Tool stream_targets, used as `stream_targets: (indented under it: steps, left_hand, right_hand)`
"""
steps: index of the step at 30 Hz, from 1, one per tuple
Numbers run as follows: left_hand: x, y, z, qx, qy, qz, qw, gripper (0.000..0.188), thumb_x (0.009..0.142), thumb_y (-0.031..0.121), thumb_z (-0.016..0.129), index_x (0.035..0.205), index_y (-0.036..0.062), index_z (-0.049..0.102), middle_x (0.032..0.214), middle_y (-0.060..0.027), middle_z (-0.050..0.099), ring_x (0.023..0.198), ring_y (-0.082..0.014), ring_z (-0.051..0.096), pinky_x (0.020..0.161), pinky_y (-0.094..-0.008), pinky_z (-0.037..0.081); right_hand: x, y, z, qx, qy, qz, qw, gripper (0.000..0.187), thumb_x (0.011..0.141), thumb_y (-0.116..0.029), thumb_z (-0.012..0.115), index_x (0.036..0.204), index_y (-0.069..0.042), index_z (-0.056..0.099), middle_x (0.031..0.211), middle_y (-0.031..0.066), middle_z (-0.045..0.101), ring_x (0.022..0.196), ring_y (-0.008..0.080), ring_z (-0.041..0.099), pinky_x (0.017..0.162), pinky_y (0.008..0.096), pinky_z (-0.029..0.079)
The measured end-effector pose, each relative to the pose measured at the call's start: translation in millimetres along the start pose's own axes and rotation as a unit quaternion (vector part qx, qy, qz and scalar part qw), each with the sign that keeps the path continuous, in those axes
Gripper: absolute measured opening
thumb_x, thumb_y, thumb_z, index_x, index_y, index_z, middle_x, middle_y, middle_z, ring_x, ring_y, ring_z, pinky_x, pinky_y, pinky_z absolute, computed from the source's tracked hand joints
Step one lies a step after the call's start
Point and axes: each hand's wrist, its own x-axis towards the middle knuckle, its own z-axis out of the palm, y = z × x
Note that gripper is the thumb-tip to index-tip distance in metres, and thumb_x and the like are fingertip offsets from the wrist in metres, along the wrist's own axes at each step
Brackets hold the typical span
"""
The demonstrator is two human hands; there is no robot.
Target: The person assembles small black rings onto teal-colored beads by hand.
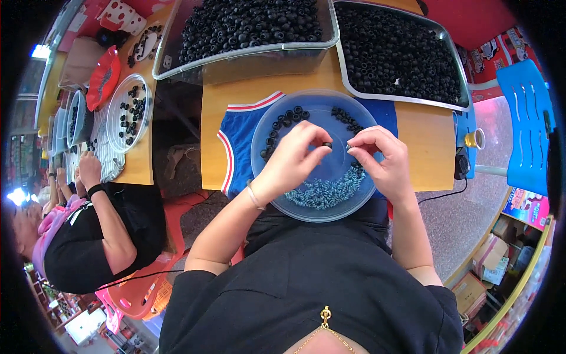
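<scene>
A round, see-through bluish plastic basin [336,156] lies before me on a blue cloth with red and white trim [239,133]. Above its left side, my left hand [299,154] pinches a small black part [328,144] between thumb and fingertips. A short gap away, my right hand [382,158] has its thumb and forefinger pressed together on a tiny, partly hidden pale piece [348,146]. Inside the basin, black hollow caps [287,118] line the left edge and smaller black parts [346,120] sit at the upper right. A heap of tiny silvery-teal, spring-like pieces [327,192] covers the near side.
Behind the basin stand a deep clear tub [247,56] and a metal tray [348,76], both full of black caps. At left, a seated person [88,236] works near a white round tray [144,112]. A blue plastic chair [525,124] stands at right, near a cup [475,139].
</scene>
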Motion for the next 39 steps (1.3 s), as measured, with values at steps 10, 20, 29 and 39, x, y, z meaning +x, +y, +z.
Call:
stream_targets:
  steps: [10,20,29,39]
  left_hand:
    - [-23,6,-5,-0.581,0.009,-0.113,0.806,0.02,0.093,0.011,0.06,0.111,0.001,0.057,0.099,-0.0099,0.064,0.084,-0.0145,0.064,0.072,-0.0235,0.052]
    - [-21,10,10,-0.63,0.043,-0.181,0.754,0.02,0.093,0.014,0.061,0.111,0.0052,0.06,0.096,-0.0029,0.063,0.085,-0.0093,0.06,0.075,-0.0238,0.05]
    - [-26,2,17,-0.623,0.044,-0.17,0.762,0.017,0.093,0.015,0.062,0.108,0.0059,0.062,0.095,-0.0009,0.064,0.084,-0.0076,0.059,0.077,-0.0228,0.049]
    - [-29,-1,12,-0.65,0.033,-0.193,0.734,0.016,0.093,0.017,0.062,0.105,0.0066,0.062,0.092,-0.0019,0.065,0.081,-0.007,0.06,0.075,-0.0221,0.051]
  right_hand:
    - [4,-23,10,0.058,-0.01,-0.037,0.998,0.015,0.073,0.002,0.075,0.086,-0.002,0.067,0.082,0.0061,0.065,0.064,0.0103,0.059,0.055,0.0226,0.048]
    - [3,-22,15,0.032,-0.026,-0.053,0.998,0.015,0.073,-0.001,0.075,0.084,-0.002,0.066,0.082,0.0072,0.065,0.064,0.0128,0.06,0.054,0.0243,0.048]
    - [4,-20,18,0.003,-0.019,-0.06,0.998,0.016,0.071,-0.003,0.077,0.081,-0.003,0.065,0.079,0.0061,0.064,0.062,0.0141,0.059,0.052,0.025,0.047]
    - [4,-25,17,0.022,-0.019,-0.024,0.999,0.015,0.072,0.0,0.076,0.082,-0.002,0.065,0.08,0.0056,0.063,0.063,0.0095,0.057,0.054,0.0215,0.046]
